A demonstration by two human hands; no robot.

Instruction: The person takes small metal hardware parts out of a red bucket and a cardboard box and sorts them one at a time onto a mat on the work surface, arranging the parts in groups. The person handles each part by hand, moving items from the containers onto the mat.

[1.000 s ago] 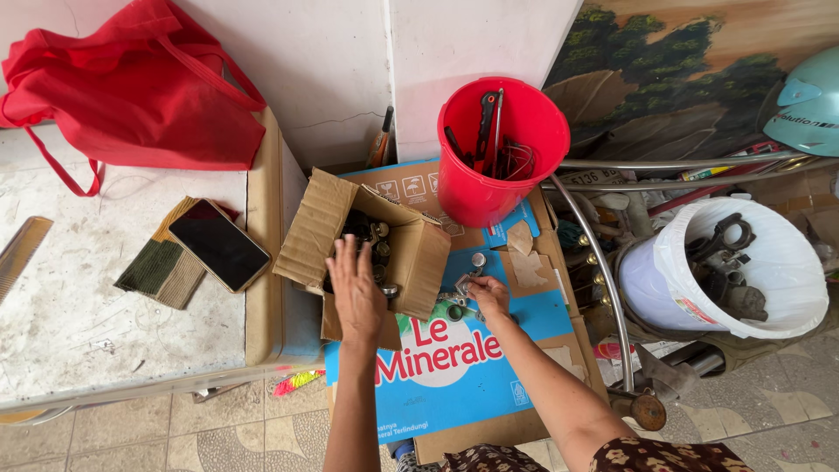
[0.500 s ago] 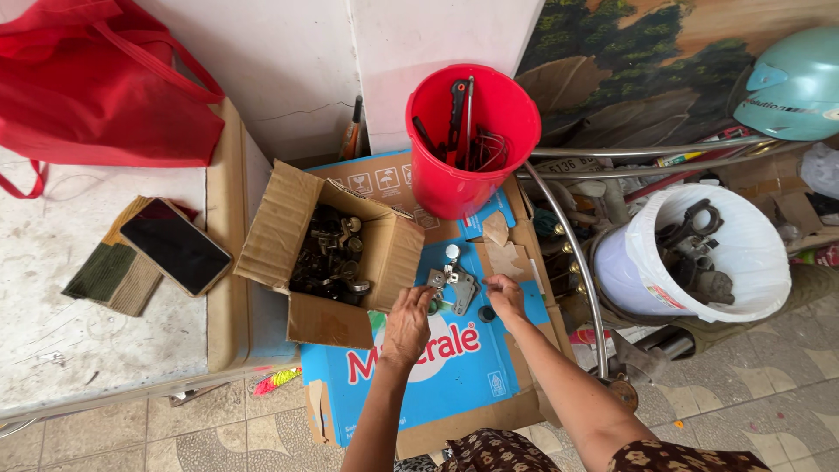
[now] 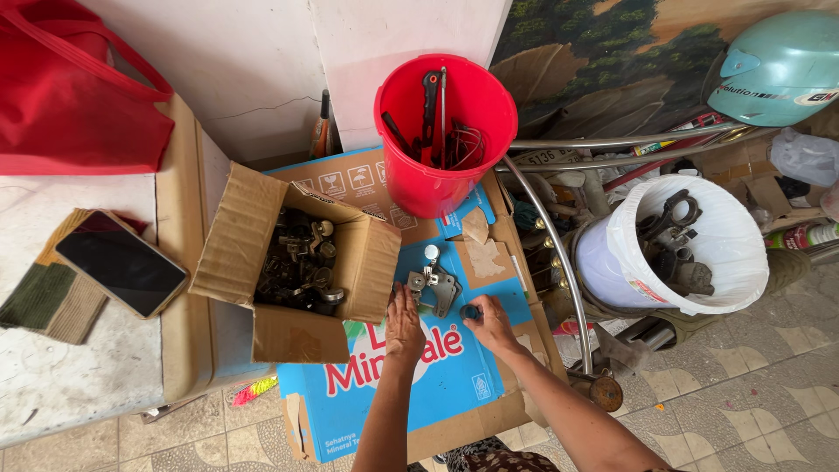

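Both hands work over the flattened blue carton (image 3: 411,385) that serves as my counter. My left hand (image 3: 404,322) lies flat, fingers loose, its tips touching the small grey metal fitting (image 3: 434,285) just in front of it; the grip is released, nothing clenched. My right hand (image 3: 492,322) pinches a small dark round part (image 3: 470,311) between thumb and fingers, just right of the fitting and apart from it.

Progress, as I judge it: one fitting is out and laid on the carton; the round part is in hand but not joined to anything. The open cardboard box (image 3: 288,262) to the left holds a heap of similar metal pieces, so most of the lot appears unhandled.

Surroundings: red bucket (image 3: 437,175) with tools stands just beyond the fitting; white bucket (image 3: 690,253) of heavier metal parts sits to the right behind a curved chrome tube (image 3: 546,236). A phone (image 3: 118,262) lies far left. The box's near wall crowds my left hand.
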